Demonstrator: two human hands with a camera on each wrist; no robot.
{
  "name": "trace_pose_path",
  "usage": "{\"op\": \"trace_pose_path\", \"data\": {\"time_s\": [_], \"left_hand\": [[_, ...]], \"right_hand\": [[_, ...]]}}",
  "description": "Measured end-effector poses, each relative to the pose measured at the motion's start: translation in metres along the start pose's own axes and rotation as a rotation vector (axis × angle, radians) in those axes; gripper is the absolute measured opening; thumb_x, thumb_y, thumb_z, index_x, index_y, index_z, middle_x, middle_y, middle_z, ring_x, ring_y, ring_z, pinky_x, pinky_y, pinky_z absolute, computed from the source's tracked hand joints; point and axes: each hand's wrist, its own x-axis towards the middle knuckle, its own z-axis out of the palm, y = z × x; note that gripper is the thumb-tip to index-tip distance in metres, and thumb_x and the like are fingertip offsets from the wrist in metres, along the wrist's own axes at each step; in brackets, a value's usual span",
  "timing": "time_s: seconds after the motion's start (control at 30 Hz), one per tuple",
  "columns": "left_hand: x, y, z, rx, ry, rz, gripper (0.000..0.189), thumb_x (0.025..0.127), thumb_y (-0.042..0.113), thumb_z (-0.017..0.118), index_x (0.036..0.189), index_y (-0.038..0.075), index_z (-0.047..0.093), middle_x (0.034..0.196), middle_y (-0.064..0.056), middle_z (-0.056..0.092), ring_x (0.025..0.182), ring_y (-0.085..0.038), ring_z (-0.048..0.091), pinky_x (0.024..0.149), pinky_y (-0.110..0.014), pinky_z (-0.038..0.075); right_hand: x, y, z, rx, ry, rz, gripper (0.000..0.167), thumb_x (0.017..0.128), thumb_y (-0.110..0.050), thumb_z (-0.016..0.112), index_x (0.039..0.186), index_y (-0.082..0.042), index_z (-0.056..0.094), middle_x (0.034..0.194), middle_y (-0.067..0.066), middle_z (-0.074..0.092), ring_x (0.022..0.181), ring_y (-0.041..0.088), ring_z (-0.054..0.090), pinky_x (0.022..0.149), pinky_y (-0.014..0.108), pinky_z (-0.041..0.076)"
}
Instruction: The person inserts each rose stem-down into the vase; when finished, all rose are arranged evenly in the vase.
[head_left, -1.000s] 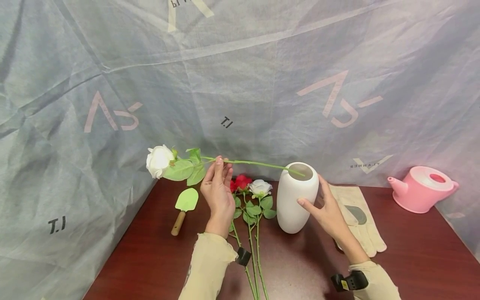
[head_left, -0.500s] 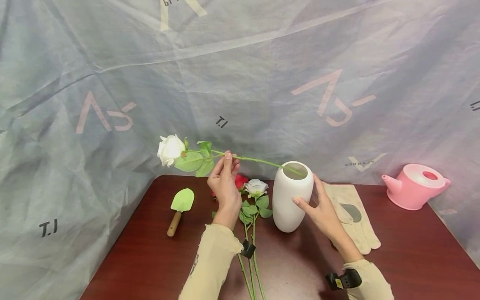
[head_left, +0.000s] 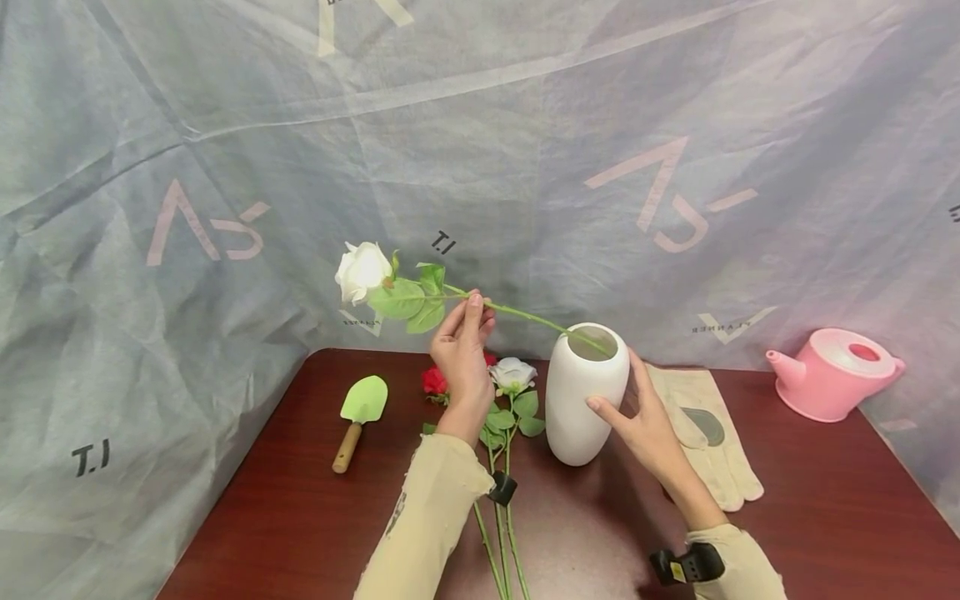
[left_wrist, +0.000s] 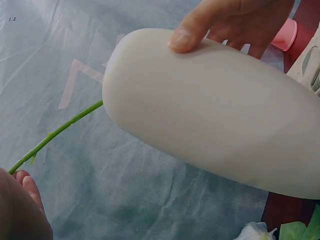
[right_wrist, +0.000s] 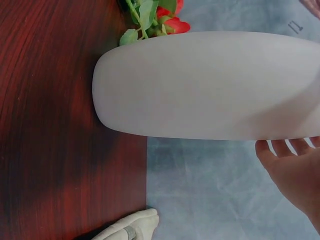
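My left hand (head_left: 465, 358) pinches the green stem of a white rose (head_left: 363, 272) between thumb and fingers, below its leaves. The flower points up to the left, and the stem slants down to the right, its lower end inside the mouth of a tall white vase (head_left: 583, 412). My right hand (head_left: 651, 429) grips the vase on its right side, thumb in front and fingers round the back. In the left wrist view, the stem (left_wrist: 62, 129) runs from my left hand to the vase's rim. The stem's tip is hidden inside.
Several more roses lie on the dark red table, including a white one (head_left: 513, 375) and a red one (head_left: 434, 381). A green trowel (head_left: 364, 400) lies left, cream gloves (head_left: 720, 467) right of the vase, and a pink watering can (head_left: 828, 383) far right.
My left hand has moved right and up with the white rose, so the stem slopes more steeply into the vase. My right hand keeps its grip on the vase.
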Motion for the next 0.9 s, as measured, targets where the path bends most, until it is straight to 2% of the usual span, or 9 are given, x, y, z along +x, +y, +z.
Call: {"op": "trace_pose_path", "data": {"time_s": [0.27,0.37,0.5,0.6,0.77,0.9], "left_hand": [[0.001,0.001,0.009,0.093,-0.034,0.079,0.022,0.085,0.010,0.069,0.099,-0.006,0.069,0.080,-0.007,0.069,0.073,-0.015,0.065,0.077,-0.034,0.053],[-0.001,-0.002,0.014,0.132,-0.052,0.091,0.022,0.084,0.009,0.070,0.099,-0.008,0.069,0.082,-0.009,0.069,0.073,-0.014,0.066,0.077,-0.034,0.053],[-0.004,-0.007,0.020,0.162,-0.087,0.071,0.023,0.084,0.005,0.069,0.100,-0.011,0.067,0.088,-0.015,0.069,0.074,-0.013,0.067,0.075,-0.032,0.054],[-0.006,-0.011,0.023,0.173,-0.117,0.039,0.023,0.084,0.003,0.068,0.102,-0.011,0.066,0.092,-0.018,0.069,0.074,-0.012,0.067,0.074,-0.031,0.054],[-0.005,-0.019,0.026,0.224,-0.203,-0.012,0.020,0.084,0.003,0.069,0.099,-0.010,0.068,0.089,-0.017,0.069,0.069,-0.012,0.065,0.071,-0.029,0.054],[-0.004,-0.025,0.028,0.286,-0.267,-0.041,0.018,0.084,0.005,0.069,0.096,-0.008,0.070,0.089,-0.015,0.070,0.066,-0.013,0.064,0.071,-0.033,0.055]], "right_hand": [[0.004,0.028,-0.001,0.020,0.013,-0.010,0.084,0.083,-0.006,0.070,0.148,-0.018,0.018,0.147,0.008,0.030,0.133,0.022,0.030,0.101,0.018,0.031],[0.003,0.031,-0.001,0.024,0.020,-0.018,0.083,0.083,-0.006,0.070,0.148,-0.019,0.019,0.146,0.008,0.030,0.133,0.021,0.029,0.100,0.015,0.030],[0.003,0.031,-0.001,0.021,0.026,-0.022,0.083,0.083,-0.006,0.070,0.148,-0.020,0.020,0.146,0.007,0.031,0.133,0.021,0.030,0.100,0.016,0.030],[0.003,0.031,-0.001,0.012,0.024,-0.018,0.083,0.084,-0.007,0.070,0.148,-0.021,0.020,0.146,0.007,0.031,0.132,0.021,0.031,0.102,0.023,0.031],[0.003,0.032,-0.001,-0.002,0.020,-0.010,0.083,0.084,-0.009,0.070,0.148,-0.022,0.019,0.147,0.006,0.029,0.133,0.023,0.030,0.104,0.039,0.029],[0.003,0.032,-0.001,0.001,0.019,-0.009,0.082,0.084,-0.009,0.069,0.148,-0.023,0.019,0.147,0.006,0.029,0.132,0.023,0.030,0.104,0.041,0.029]]}}
